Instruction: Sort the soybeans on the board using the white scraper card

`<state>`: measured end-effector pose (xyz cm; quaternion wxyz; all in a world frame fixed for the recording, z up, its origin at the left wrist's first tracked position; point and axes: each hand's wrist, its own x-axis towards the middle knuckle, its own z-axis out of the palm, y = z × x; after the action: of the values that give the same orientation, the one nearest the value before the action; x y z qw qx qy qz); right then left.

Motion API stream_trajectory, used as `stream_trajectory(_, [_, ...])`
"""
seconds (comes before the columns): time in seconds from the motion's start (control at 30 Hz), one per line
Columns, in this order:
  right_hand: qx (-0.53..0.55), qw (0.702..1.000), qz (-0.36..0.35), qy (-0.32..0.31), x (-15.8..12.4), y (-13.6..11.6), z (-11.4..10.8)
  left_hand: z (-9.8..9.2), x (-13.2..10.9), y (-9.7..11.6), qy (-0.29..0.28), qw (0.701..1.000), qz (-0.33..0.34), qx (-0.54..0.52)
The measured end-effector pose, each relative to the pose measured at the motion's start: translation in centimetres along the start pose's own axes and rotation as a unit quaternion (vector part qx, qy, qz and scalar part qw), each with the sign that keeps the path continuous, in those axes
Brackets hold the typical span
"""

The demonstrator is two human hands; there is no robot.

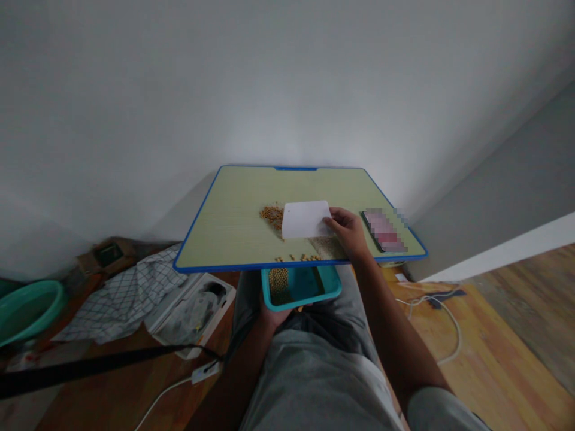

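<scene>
Pinched in my right hand is a white card, held above the table top. A pile of brownish beans or grains lies at the card's left edge. Finer grains are spread under my right hand. Along the front edge sit several loose yellow beans. Below that edge, my left hand supports a teal plastic tray from underneath; most of its fingers are hidden. Yellow beans fill the tray's left part.
The small table has a blue rim and stands against the wall. A phone lies at its right. On the floor are a green basin, a checked cloth, an open white box and cables.
</scene>
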<state>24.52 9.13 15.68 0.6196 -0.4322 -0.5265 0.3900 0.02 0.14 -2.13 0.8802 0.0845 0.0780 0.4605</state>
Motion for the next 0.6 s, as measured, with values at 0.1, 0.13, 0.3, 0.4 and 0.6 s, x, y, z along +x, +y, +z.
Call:
stream_trajectory(0.1, [-0.001, 1.000, -0.004, -0.007, -0.1, -0.2, 0.0, 0.0, 0.1, -0.1, -0.002, 1.000, 0.004, -0.002])
stream_trajectory(0.13, [-0.004, 1.000, -0.007, -0.005, -0.1, -0.2, 0.0, -0.1, 0.1, -0.1, -0.002, 1.000, 0.005, -0.004])
stream_trajectory(0.3, [-0.024, 1.000, -0.008, -0.001, -0.1, -0.3, 0.0, -0.5, 0.1, -0.1, 0.001, 1.000, -0.007, -0.007])
stream_trajectory(0.4, [-0.019, 1.000, -0.003, -0.011, -0.1, -0.5, 0.0, -0.9, 0.1, 0.0, 0.006, 1.000, -0.009, -0.010])
stream_trajectory(0.6, [-0.016, 1.000, -0.002, -0.001, -0.1, -0.4, 0.1, -1.6, 0.2, 0.0, 0.006, 1.000, -0.005, -0.011])
